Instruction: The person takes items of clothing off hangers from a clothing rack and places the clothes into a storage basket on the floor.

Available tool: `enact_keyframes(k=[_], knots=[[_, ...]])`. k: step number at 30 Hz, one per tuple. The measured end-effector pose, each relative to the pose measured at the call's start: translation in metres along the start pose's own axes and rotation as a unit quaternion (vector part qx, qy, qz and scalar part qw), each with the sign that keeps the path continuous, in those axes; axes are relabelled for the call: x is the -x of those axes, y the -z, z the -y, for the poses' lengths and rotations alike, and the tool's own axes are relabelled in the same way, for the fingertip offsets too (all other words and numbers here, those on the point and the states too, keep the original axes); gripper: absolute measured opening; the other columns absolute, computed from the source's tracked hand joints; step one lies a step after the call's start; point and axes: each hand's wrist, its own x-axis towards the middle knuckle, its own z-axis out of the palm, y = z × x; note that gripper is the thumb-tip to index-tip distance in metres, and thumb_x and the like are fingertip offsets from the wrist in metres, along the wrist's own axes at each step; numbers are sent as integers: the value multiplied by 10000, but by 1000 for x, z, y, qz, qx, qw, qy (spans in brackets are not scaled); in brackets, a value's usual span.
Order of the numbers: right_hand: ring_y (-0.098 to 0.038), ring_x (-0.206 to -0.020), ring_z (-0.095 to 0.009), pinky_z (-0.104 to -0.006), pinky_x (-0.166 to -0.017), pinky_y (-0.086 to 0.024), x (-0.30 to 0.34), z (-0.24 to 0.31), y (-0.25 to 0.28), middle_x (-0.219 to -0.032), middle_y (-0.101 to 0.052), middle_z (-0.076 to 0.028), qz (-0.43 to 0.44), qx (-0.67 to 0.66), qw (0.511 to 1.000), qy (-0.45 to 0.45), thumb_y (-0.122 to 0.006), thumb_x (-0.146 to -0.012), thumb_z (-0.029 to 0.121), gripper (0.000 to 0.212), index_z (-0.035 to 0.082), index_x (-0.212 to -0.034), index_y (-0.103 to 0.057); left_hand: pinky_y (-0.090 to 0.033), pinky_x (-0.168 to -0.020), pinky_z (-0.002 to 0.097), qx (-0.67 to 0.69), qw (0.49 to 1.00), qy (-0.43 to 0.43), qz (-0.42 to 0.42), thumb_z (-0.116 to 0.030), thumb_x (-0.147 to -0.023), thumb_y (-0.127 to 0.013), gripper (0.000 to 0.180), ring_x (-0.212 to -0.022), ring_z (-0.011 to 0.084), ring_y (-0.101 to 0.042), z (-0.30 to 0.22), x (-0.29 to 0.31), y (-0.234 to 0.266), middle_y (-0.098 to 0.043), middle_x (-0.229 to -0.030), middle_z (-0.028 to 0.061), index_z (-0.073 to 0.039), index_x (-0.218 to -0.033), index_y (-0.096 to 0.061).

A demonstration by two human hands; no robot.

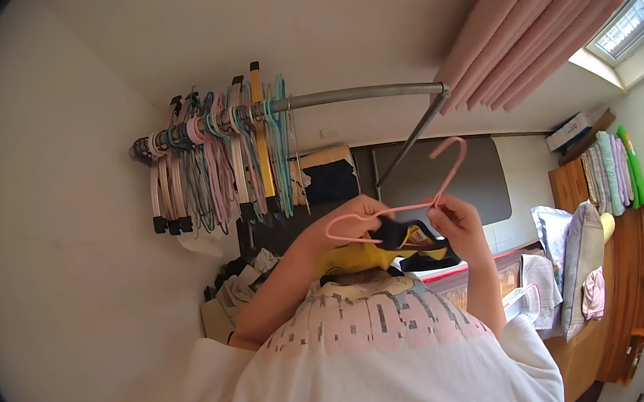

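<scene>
Far left: bunch of empty plastic hangers (212, 167) hanging on grey metal rail (357, 95). You are gripping thin pink wire hanger (400, 207), left hand (342, 227) fingers curled round its left shoulder, right hand (455, 220) pinching its neck. Yellow-and-black garment (381, 250) draped just below, white printed shirt (373, 341) near. Judging: you are threading the pink hanger into the garment; next move needs opening lined up.

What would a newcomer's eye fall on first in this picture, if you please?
At centre, both hands hold a pink hanger over a white shirt: the left hand at its loop, the right hand near the hook. Behind, a rail carries bunched coloured hangers; pink curtains hang upper right.
</scene>
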Motion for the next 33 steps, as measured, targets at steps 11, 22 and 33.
enact_keyframes(k=[11,22,33], knots=[[-305,-512,-21,-198,-434,-199,-31,33,12,-721,-478,28,-139,-192,971,-1,-504,-968,109,121,36,-957,-600,-490,-726,339,-147,920,-97,-351,-56,-830,-457,278,-757,277,-640,87,-2,-15,-651,-895,201,29,-1034,-626],[-502,-555,-161,-309,-548,-434,-235,-100,-136,-676,-560,-70,-51,70,995,42,-475,-959,188,280,0,-1110,-617,-480,-806,249,-27,899,-25,-436,13,-854,-394,352,-893,141,-607,127,121,-3,-649,-1013,124,80,-1143,-582],[-541,-1028,-283,-361,-887,-436,-150,-106,-227,-1224,-459,-231,-145,242,935,214,-531,-936,154,521,-92,-1353,-339,-469,-787,277,92,658,-55,-745,17,-784,-384,307,-812,194,-628,207,242,-62,-679,-876,137,41,-941,-646]])
